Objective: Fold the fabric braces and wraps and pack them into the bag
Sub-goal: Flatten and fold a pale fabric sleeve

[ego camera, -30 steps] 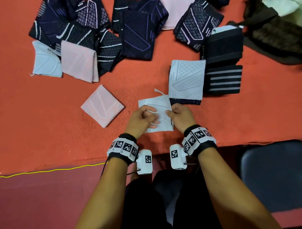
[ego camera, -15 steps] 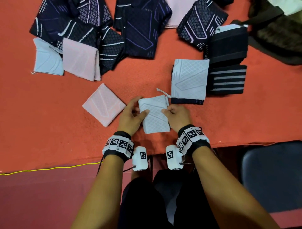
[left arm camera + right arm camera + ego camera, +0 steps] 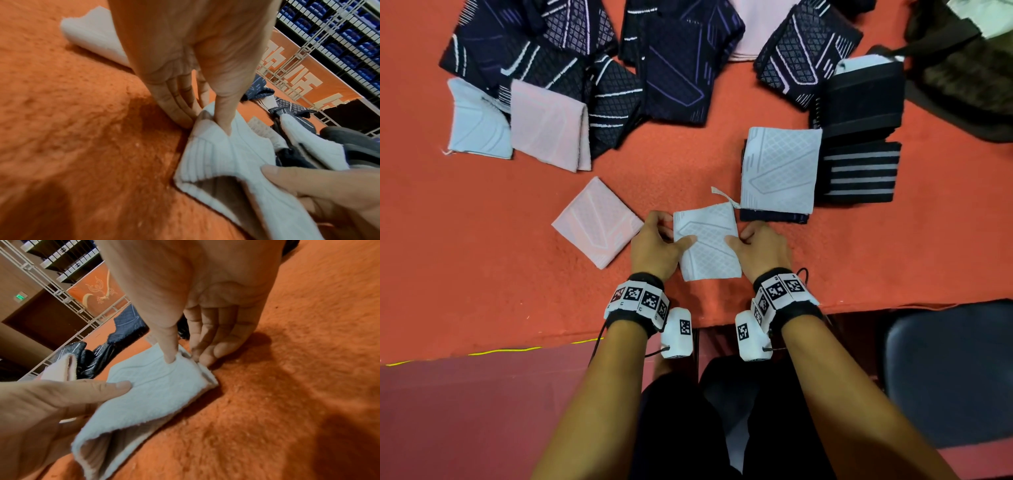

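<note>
Both hands pinch the folded white brace (image 3: 707, 245) at the middle of the frame, the left hand (image 3: 654, 248) on its left edge, the right hand (image 3: 762, 248) on its right. If either thumb slips, the springy layers may open again on the desk (image 3: 500, 274).

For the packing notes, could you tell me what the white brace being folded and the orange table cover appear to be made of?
White brace: seemingly stretchy knit fabric, matte, with ribbed edge and raised diamond pattern. Orange table cover: probably fleece or felt-like cloth, matte, its surface fuzzy and nubbly.
</note>
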A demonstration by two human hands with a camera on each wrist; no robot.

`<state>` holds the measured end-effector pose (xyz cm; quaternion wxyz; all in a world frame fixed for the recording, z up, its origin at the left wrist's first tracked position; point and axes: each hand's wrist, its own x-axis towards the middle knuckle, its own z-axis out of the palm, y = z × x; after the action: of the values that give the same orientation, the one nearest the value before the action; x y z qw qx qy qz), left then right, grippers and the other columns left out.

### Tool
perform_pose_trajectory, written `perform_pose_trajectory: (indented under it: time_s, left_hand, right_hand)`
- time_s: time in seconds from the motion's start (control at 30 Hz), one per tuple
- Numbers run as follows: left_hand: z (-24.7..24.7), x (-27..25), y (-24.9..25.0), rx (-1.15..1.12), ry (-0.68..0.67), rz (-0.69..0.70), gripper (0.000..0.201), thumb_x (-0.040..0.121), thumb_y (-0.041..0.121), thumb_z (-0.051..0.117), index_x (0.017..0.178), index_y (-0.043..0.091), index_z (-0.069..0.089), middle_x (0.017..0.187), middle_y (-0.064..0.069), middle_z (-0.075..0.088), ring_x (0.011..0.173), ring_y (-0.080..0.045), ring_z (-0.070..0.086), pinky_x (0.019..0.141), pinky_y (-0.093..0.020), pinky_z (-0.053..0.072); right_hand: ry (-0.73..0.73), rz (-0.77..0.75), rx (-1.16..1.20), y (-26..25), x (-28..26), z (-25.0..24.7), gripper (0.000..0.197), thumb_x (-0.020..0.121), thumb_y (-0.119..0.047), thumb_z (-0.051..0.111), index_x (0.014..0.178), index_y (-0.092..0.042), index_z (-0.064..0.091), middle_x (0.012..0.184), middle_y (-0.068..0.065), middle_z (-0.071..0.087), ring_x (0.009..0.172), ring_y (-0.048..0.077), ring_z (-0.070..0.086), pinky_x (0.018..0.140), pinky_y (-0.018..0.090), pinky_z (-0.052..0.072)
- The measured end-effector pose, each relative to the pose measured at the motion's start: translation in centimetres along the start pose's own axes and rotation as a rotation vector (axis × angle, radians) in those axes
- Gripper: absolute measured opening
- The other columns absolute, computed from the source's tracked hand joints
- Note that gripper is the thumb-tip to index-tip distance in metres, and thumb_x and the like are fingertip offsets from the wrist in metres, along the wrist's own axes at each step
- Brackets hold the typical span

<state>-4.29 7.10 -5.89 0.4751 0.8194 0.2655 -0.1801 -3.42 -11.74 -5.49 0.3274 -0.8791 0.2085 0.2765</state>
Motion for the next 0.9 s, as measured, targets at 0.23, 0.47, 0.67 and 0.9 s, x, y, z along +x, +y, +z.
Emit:
perform_pose_trajectory:
  time_s: [0.23,0.47,0.67,0.9]
  left_hand:
    - [-0.5,-0.2,-0.5,-0.081,-0.007,0.094,0.019,0.093,0.029,0.068,0.105,0.025,0.053,0.075,0.003,0.058,0.059,-0.001,0.051,0.057,-0.020,0.046]
    - [0.0,-1.2,-1.2,0.095,-0.068,0.242,0.028,0.087,0.006,0.069,0.107,0.025,0.070,0.100,-0.009,0.048,0.083,0.009,0.044,0.076,-0.002,0.033]
    - [-0.5,-0.8,-1.1,0.183,-0.237,0.126,0.063,0.077,0.021,0.084,0.132,0.037,0.058,0.096,0.004,0.041,0.084,-0.002,0.044,0.074,0.001,0.033]
    - [-0.5,-0.8,-1.1,0.259,-0.216,0.193,0.068,0.074,0.024,0.086,0.134,0.035,0.057,0.099,0.004,0.039,0.084,0.002,0.041,0.075,-0.001,0.032]
  right_hand:
    - [-0.021,-0.004,-0.007,0.0,0.4,0.2,0.018,0.085,-0.034,0.076,0.089,-0.022,0.063,0.097,0.000,0.068,0.088,0.019,0.065,0.079,0.035,0.055]
    - [-0.040,0.016,0.005,0.2,0.6,0.1,0.020,0.084,-0.035,0.076,0.085,-0.020,0.063,0.093,-0.002,0.066,0.084,0.017,0.062,0.069,0.028,0.045]
    - [-0.031,0.024,0.038,0.1,0.5,-0.1,0.020,0.087,-0.033,0.076,0.086,-0.016,0.064,0.088,-0.003,0.065,0.079,0.014,0.058,0.068,0.027,0.042]
    - [-0.006,-0.001,0.013,0.0,0.2,0.2,0.022,0.087,-0.032,0.075,0.087,-0.015,0.062,0.091,0.001,0.066,0.080,0.017,0.059,0.067,0.028,0.045]
